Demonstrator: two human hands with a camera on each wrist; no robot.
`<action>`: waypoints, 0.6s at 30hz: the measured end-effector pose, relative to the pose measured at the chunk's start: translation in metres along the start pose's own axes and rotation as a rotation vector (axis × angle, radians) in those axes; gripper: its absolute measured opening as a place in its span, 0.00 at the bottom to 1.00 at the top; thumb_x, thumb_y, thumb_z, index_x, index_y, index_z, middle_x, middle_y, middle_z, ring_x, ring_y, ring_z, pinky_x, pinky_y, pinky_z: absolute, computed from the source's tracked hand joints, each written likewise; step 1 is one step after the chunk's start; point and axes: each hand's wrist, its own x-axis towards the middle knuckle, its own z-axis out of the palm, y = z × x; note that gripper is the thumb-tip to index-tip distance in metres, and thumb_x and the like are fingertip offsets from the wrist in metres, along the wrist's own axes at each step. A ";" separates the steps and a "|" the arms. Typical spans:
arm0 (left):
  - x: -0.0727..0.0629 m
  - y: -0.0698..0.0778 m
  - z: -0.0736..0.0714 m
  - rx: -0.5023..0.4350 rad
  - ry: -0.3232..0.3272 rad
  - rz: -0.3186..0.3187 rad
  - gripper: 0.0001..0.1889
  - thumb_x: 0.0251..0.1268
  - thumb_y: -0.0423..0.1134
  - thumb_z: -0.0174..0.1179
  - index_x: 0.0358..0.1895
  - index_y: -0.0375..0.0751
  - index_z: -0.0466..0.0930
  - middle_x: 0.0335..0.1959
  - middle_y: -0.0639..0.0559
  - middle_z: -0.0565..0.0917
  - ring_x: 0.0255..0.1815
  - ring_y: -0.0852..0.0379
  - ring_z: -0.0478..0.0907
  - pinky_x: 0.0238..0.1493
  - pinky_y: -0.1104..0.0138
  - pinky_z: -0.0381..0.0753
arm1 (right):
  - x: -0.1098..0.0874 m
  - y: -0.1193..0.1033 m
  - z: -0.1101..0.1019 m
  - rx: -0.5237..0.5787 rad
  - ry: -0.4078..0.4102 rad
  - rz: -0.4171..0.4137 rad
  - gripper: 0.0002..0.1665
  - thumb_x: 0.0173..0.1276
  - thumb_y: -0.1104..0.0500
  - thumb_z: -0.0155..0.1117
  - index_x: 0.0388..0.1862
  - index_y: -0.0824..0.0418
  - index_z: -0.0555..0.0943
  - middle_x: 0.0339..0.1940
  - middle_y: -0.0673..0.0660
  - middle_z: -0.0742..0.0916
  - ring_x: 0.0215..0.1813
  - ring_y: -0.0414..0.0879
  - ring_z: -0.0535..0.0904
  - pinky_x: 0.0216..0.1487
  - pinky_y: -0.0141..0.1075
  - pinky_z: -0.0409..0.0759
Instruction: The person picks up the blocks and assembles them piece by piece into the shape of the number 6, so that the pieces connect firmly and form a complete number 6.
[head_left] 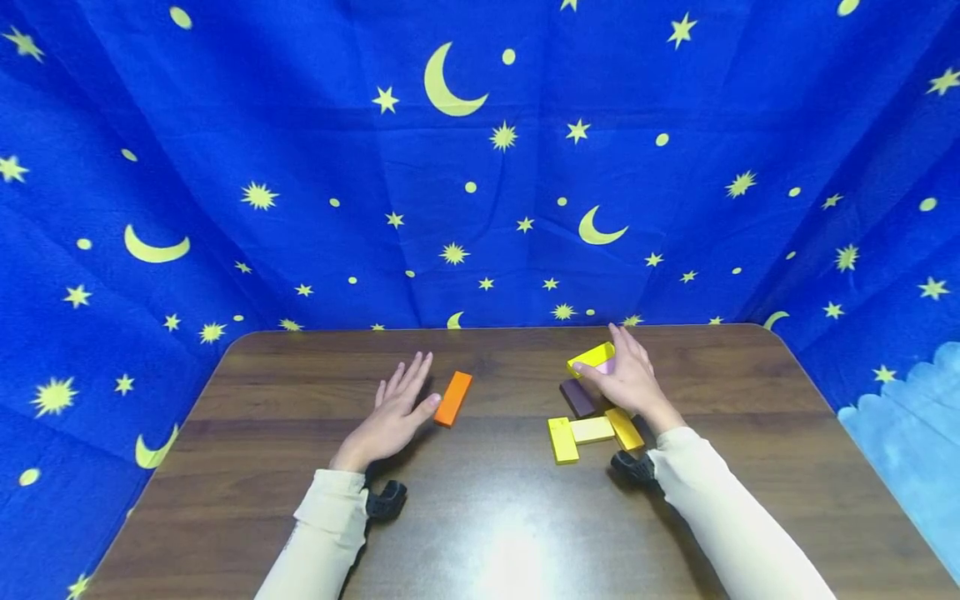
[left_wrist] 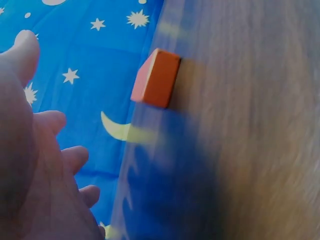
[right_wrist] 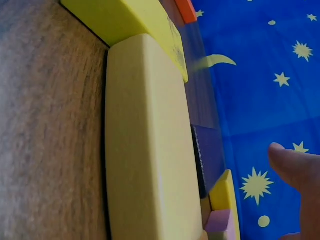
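Note:
My left hand [head_left: 390,421], fingers straight and spread, hovers just left of an orange block [head_left: 453,400] lying on the table. In the left wrist view that orange block [left_wrist: 162,80] stands apart from the fingers. The right hand [head_left: 628,375] is over the far right group, its thumb reaching across a bright yellow block [head_left: 588,360] and partly hiding a pink block [head_left: 606,366]. In the right wrist view its thumb [right_wrist: 292,162] is raised clear of the blocks. Just nearer lies a dark purple block [head_left: 577,398].
Nearer me, a yellow block [head_left: 562,441], a cream block [head_left: 592,430] and a golden-yellow block [head_left: 624,428] lie end to side in an H-like shape, below the right wrist. A blue star-and-moon cloth [head_left: 480,167] hangs behind the wooden table's [head_left: 285,375] far edge.

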 end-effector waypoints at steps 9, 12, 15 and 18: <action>0.001 -0.002 0.009 -0.028 -0.086 -0.031 0.35 0.82 0.55 0.41 0.83 0.50 0.39 0.83 0.46 0.43 0.82 0.37 0.33 0.72 0.35 0.26 | 0.007 0.004 0.008 -0.005 -0.016 0.051 0.65 0.60 0.38 0.71 0.80 0.72 0.49 0.78 0.75 0.57 0.77 0.72 0.51 0.73 0.66 0.52; 0.002 -0.001 0.010 -0.016 -0.113 -0.035 0.35 0.82 0.56 0.40 0.83 0.50 0.40 0.83 0.47 0.44 0.82 0.38 0.33 0.72 0.35 0.24 | 0.009 0.007 0.010 -0.016 -0.012 0.066 0.66 0.57 0.39 0.73 0.80 0.72 0.50 0.77 0.76 0.59 0.76 0.72 0.53 0.72 0.66 0.54; 0.003 0.000 0.011 0.013 -0.131 -0.033 0.34 0.83 0.55 0.39 0.83 0.49 0.41 0.83 0.48 0.46 0.82 0.38 0.34 0.71 0.35 0.22 | 0.010 0.009 0.011 -0.027 -0.009 0.065 0.66 0.56 0.39 0.74 0.79 0.74 0.52 0.76 0.77 0.61 0.75 0.73 0.55 0.72 0.66 0.55; 0.003 0.001 0.013 0.035 -0.137 -0.024 0.34 0.83 0.54 0.40 0.83 0.48 0.43 0.82 0.48 0.47 0.81 0.36 0.34 0.71 0.34 0.22 | 0.011 0.008 0.011 -0.034 -0.004 0.062 0.64 0.57 0.38 0.73 0.78 0.74 0.54 0.75 0.77 0.63 0.75 0.72 0.56 0.72 0.65 0.56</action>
